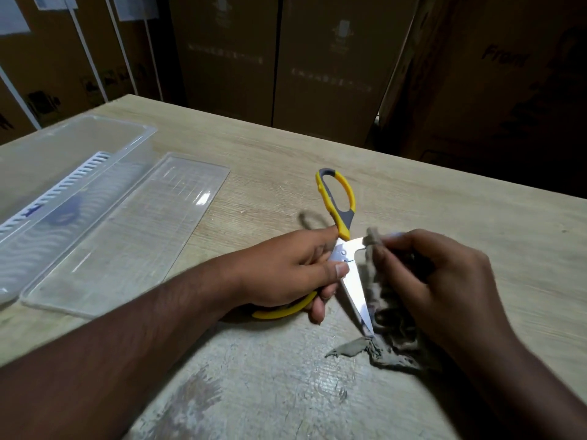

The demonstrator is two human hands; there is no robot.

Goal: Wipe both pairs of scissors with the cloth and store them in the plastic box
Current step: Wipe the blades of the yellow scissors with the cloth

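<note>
The left hand (pixel 286 274) holds a pair of yellow scissors (pixel 343 249) just above the wooden table (pixel 444 217). Its fingers are curled tight around the scissors near the middle, where the 2 blades cross, and the thumb presses on the shiny metal. The scissors are spread open. 1 yellow and grey handle loop sticks up and away from the person, and the other yellow handle pokes out under the hand. 1 blade points down toward the person, with its tip touching the table next to the cloth. The right hand (pixel 438 281) has its fingers bunched around a grey cloth (pixel 390 328) and presses it against the right side of that blade. The rest of the cloth hangs down and lies crumpled on the table. Off to the left sits a clear plastic box (pixel 79 173), open on top, with something dark blue inside that is too blurry to name. Its flat clear lid (pixel 143 236) lies right beside it.
</note>
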